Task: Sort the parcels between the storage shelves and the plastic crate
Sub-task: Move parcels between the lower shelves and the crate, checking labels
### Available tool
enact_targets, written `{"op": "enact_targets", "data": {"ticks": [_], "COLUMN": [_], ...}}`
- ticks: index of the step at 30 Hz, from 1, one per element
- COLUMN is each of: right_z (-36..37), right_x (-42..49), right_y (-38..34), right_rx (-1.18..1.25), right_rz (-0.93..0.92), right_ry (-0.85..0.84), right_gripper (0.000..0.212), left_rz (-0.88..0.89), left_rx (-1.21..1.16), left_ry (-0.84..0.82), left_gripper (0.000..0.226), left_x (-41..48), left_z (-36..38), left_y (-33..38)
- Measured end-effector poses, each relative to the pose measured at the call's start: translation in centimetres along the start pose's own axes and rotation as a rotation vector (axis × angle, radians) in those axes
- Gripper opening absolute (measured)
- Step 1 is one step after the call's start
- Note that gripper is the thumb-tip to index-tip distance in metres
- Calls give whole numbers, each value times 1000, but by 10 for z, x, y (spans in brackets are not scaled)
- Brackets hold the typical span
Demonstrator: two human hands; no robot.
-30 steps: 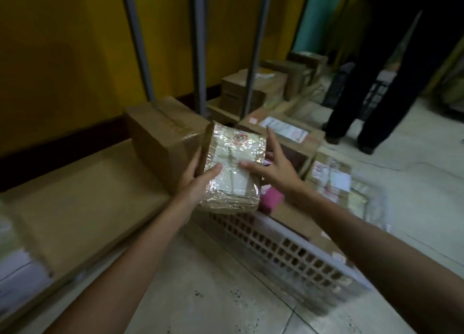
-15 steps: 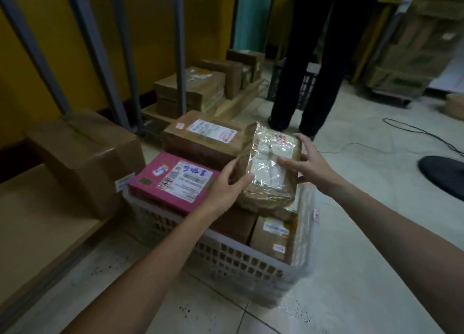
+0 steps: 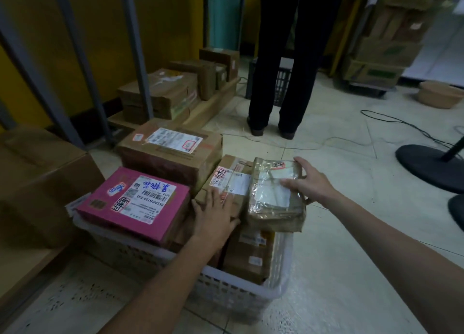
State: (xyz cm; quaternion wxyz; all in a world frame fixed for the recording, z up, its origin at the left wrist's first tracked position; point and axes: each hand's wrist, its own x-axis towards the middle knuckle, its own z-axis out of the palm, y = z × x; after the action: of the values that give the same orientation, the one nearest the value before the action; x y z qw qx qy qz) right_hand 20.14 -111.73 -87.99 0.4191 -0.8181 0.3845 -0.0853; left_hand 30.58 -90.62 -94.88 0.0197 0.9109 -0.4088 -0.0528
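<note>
Right hand [image 3: 307, 184] grips tape-wrapped parcel [image 3: 273, 200] by right edge, thumb across top. Parcel lies on stack at right side of white plastic crate [image 3: 241, 293]. Left hand [image 3: 216, 215] flat, fingers straight, rests on labelled brown box [image 3: 231, 180] just left of parcel (pink box [image 3: 133, 203] further left).

crate [image 3: 251, 291] lower centre, parcels [image 3: 135, 203] piled in it | taped parcel [image 3: 276, 203] on the pile's right side | big carton [image 3: 170, 153] at its far end | shelf boxes [image 3: 160, 92] upper left | person [image 3: 283, 57] standing top centre
</note>
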Motion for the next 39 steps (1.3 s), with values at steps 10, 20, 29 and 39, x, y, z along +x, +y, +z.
{"op": "enact_targets", "data": {"ticks": [10, 20, 29, 39], "right_z": [32, 43, 25, 9], "right_x": [22, 16, -22, -75], "right_y": [-5, -4, -2, -21], "right_rx": [-216, -197, -224, -49], "right_rz": [55, -8, -70, 94], "right_ry": [155, 184, 39, -454], "right_gripper": [58, 56, 54, 75], "left_rz": [-48, -43, 0, 19], "left_rx": [144, 162, 159, 107], "left_ry": [101, 155, 94, -31], "left_gripper": [73, 65, 64, 66], "left_x": [11, 13, 1, -8], "left_z": [18, 25, 0, -7], "left_y": [10, 7, 0, -11]}}
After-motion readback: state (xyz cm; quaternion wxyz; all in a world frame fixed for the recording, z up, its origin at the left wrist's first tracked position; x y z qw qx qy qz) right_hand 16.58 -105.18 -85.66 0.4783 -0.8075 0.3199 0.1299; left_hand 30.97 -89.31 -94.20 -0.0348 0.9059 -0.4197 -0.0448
